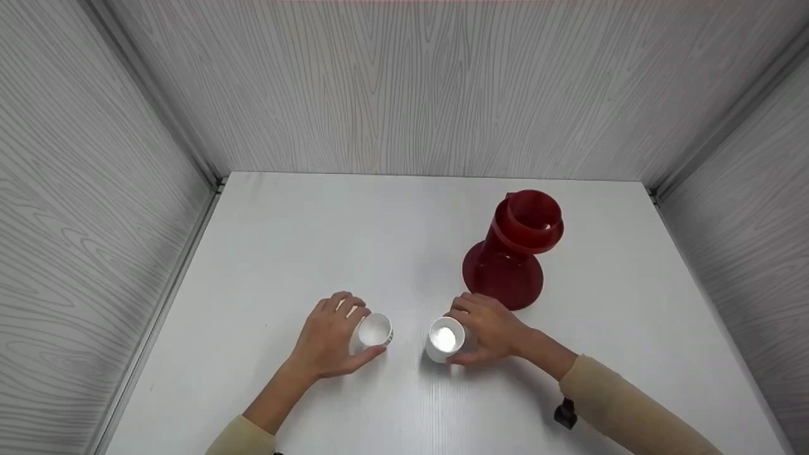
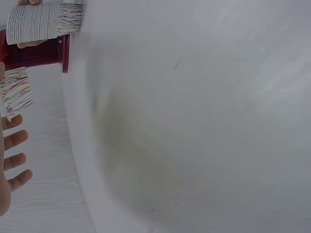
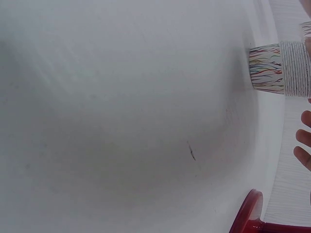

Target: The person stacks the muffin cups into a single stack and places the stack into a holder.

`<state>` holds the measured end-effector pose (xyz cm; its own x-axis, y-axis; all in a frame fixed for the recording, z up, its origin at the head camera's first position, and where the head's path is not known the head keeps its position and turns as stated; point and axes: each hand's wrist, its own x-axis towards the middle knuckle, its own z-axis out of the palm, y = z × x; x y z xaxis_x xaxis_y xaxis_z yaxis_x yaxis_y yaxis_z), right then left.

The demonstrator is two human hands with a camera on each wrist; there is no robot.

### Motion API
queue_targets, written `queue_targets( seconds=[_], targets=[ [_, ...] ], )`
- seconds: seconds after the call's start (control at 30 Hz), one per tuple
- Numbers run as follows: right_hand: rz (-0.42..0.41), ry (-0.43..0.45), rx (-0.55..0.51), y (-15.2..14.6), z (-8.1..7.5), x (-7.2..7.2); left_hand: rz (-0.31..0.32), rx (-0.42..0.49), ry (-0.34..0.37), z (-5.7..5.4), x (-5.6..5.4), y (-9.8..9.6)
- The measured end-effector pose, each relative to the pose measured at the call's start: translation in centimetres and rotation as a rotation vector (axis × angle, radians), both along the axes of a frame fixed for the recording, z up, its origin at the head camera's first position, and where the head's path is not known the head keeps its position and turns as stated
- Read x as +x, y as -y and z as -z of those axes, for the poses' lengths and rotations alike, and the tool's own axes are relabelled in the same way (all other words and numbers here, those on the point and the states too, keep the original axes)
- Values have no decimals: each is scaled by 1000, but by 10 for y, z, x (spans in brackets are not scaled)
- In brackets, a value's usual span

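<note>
In the head view my left hand (image 1: pixel 328 338) grips a white paper cup (image 1: pixel 375 329) between thumb and index finger, its other fingers spread. Coloured wavy lines run over that cup (image 2: pixel 17 91) in the left wrist view. My right hand (image 1: pixel 490 328) holds a stack of nested paper cups (image 1: pixel 445 339), mouth up, to the right of the single cup. Many closely packed rims show on the stack (image 3: pixel 294 69) in the right wrist view, with coloured lines on its lowest cup. A gap separates the single cup from the stack.
Behind my right hand stands a red plastic holder (image 1: pixel 531 221) with a round base (image 1: pixel 509 281) and a wide ring-shaped top. White tabletop (image 1: pixel 328 234) lies under everything. Grey wood-grain panels (image 1: pixel 404 88) enclose it at the back and both sides.
</note>
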<state>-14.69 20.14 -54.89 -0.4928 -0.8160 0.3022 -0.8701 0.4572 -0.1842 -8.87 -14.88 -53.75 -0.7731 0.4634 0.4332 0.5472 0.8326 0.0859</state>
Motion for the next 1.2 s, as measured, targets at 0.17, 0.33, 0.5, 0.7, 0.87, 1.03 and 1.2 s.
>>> queue_targets(
  seconds=[0.17, 0.33, 0.5, 0.7, 0.87, 1.03, 1.2],
  targets=[
    [5, 1, 6, 0, 1, 1, 18, -3, -5, -5, -1, -6],
    [4, -2, 0, 0, 1, 0, 47, -5, -26, -12, -3, -13],
    [4, -6, 5, 0, 0, 0, 70, -25, -38, -17, -5, -22],
    [18, 16, 25, 0, -1, 1, 82, -20, -30, -21, -8, -32],
    [21, 26, 20, 0, -1, 1, 97, -2, -29, -25, -10, -39],
    [25, 23, 9, 1, -1, 2, 143, 46, -54, -27, -13, -48],
    [26, 26, 26, 1, -1, 2, 165, 62, -64, -28, -14, -56]
  ],
)
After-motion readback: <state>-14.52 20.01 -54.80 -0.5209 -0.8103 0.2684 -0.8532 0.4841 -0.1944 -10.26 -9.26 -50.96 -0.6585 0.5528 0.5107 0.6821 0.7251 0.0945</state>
